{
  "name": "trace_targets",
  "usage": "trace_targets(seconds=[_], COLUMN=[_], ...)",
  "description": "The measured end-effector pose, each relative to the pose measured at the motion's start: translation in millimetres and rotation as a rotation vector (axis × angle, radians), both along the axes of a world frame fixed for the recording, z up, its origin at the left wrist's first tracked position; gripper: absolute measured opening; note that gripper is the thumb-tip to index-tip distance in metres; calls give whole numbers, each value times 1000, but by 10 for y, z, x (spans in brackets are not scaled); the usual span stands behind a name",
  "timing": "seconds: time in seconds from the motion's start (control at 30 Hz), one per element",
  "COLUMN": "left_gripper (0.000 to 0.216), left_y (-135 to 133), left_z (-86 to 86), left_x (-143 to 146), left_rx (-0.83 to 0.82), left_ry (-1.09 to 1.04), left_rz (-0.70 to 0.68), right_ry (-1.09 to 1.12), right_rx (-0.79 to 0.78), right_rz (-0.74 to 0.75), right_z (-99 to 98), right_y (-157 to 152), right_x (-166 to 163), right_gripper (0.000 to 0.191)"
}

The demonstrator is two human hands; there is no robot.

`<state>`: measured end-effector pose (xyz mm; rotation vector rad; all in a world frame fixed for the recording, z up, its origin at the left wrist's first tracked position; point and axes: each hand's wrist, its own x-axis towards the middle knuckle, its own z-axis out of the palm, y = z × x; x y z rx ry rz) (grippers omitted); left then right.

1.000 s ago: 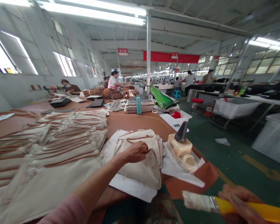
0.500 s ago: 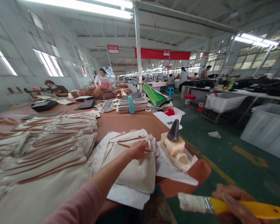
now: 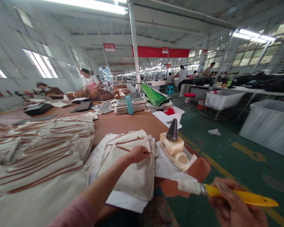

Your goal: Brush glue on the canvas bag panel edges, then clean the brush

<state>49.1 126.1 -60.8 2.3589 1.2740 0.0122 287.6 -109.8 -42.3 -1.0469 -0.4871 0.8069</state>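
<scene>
My right hand (image 3: 234, 200) is wrapped round the yellow handle of a paintbrush (image 3: 241, 194), at the lower right. The brush's pale, coated bristles point left, just off the table edge. My left hand (image 3: 139, 154) rests on a small stack of off-white fabric bag pieces (image 3: 134, 176) with brown trim. Its fingers are curled closed at the trimmed edge of the top piece; their tips are partly hidden. White paper (image 3: 125, 200) lies beneath the stack. Right of it stands a cut-open plastic container (image 3: 171, 146) with a dark cone (image 3: 172, 130) on top.
Rows of similar fabric pieces (image 3: 49, 157) cover the table's left side. Farther back are stacked panels (image 3: 134, 106), a turquoise bottle (image 3: 129, 105), a green bag (image 3: 153, 95) and a white bin (image 3: 178, 115). Co-workers sit and stand beyond. Large white tubs (image 3: 269, 126) stand at right.
The brush and my right hand have moved up and left, nearer the table edge. My left hand stays on the stack, its fingers more curled. The view has shifted slightly.
</scene>
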Motion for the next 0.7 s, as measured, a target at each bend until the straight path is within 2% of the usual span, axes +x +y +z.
trace_targets(seconds=[0.17, 0.37, 0.47, 0.57, 0.7], left_gripper=[28, 31, 33, 35, 33], left_y=[-432, -889, -1015, -1116, -1220], left_z=[239, 438, 502, 543, 562], left_x=[-225, -352, -397, -440, -481], left_rx=[-119, -257, -310, -368, -475], left_ry=[-231, -436, -492, -556, -660], left_rz=[-32, -5, 7, 20, 38], right_ry=[-211, -864, -1115, -1229, -1247], right_rx=[186, 372, 358, 363, 387], right_rz=[39, -75, 15, 78, -16], right_z=[169, 262, 283, 336, 456], right_y=[219, 330, 333, 315, 215], right_x=[-281, -638, -715, -715, -720], right_gripper=[15, 5, 4, 7, 6])
